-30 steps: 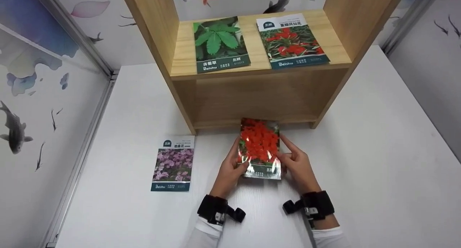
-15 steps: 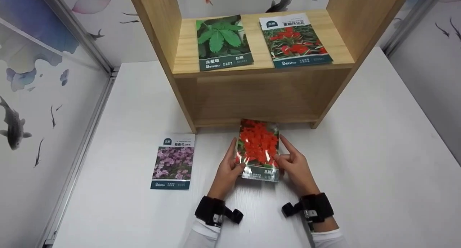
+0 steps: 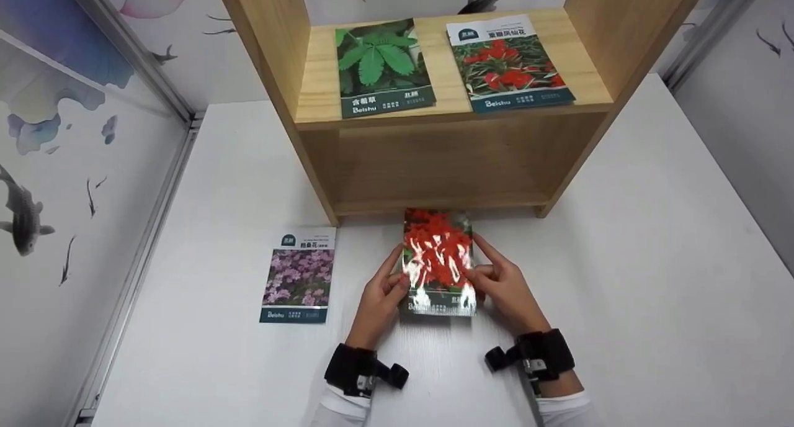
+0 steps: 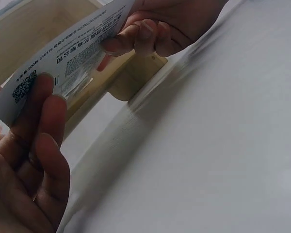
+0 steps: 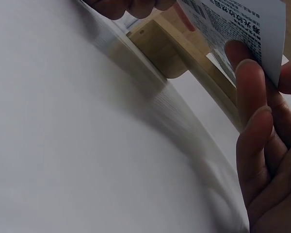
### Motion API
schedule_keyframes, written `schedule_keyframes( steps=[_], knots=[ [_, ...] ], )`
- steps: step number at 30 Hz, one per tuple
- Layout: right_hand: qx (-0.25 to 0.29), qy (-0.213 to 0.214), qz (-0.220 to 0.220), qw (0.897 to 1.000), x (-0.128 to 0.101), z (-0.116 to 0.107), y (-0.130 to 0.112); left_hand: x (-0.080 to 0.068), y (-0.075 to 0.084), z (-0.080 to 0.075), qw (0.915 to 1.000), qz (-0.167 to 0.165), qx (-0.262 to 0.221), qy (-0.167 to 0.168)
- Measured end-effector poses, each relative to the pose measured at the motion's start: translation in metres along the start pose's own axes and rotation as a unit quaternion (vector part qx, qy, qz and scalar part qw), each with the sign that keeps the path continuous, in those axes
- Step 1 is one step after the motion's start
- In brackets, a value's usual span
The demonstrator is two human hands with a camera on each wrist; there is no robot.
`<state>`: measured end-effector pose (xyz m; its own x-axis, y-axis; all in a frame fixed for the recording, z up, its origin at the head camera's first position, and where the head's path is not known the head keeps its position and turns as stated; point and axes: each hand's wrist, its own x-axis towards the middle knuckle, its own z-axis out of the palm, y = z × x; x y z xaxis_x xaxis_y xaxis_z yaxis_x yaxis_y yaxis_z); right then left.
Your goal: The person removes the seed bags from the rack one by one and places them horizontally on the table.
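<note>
A glossy seed packet [image 3: 437, 247] with red flowers is held above the table in front of the shelf, glare on its face. My left hand [image 3: 378, 300] pinches its left edge, thumb in front and fingers behind. On the opposite edge my right hand [image 3: 505, 287] pinches it the same way, the index finger stretched along the side. Both wrist views show the packet's white printed back [image 4: 68, 58], with fingertips [image 5: 250, 73] against it. A purple-flower seed packet [image 3: 299, 278] lies face up on the table to the left of my left hand.
A wooden shelf unit [image 3: 443, 120] stands behind the hands. Its upper board bears a green-leaf seed packet [image 3: 381, 64] and a second red-flower packet [image 3: 505, 61]. The white table [image 3: 657, 278] spreads to both sides, with patterned panels [image 3: 80, 135] around it.
The held packet has shifted slightly left and toward me, and its glare has grown. My left hand has moved a little left and down with it. The other packets stay in place.
</note>
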<state>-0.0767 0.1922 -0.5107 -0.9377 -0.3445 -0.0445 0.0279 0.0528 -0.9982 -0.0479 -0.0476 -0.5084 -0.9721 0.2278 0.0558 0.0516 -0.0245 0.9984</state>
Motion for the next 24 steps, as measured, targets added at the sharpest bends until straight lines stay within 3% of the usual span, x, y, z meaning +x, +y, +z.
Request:
schedule_keyframes(
  steps=[8, 15, 20, 24],
  knots=[
    [-0.010, -0.007, 0.022, 1.000, 0.000, 0.002, -0.002, -0.002, 0.003, 0.001, 0.9987, -0.006, 0.012, 0.050],
    [-0.031, -0.028, 0.026, 0.999, 0.003, 0.001, 0.014, -0.002, -0.020, -0.002, 0.9935, -0.006, 0.066, 0.093],
    [-0.054, -0.033, 0.011, 0.998, 0.008, 0.001, 0.024, -0.003, 0.001, -0.001, 0.9873, -0.024, 0.084, 0.133],
    [-0.075, -0.043, 0.015, 0.996, 0.008, 0.003, 0.026, -0.003, 0.003, 0.000, 0.9817, -0.032, 0.094, 0.163]
  ],
)
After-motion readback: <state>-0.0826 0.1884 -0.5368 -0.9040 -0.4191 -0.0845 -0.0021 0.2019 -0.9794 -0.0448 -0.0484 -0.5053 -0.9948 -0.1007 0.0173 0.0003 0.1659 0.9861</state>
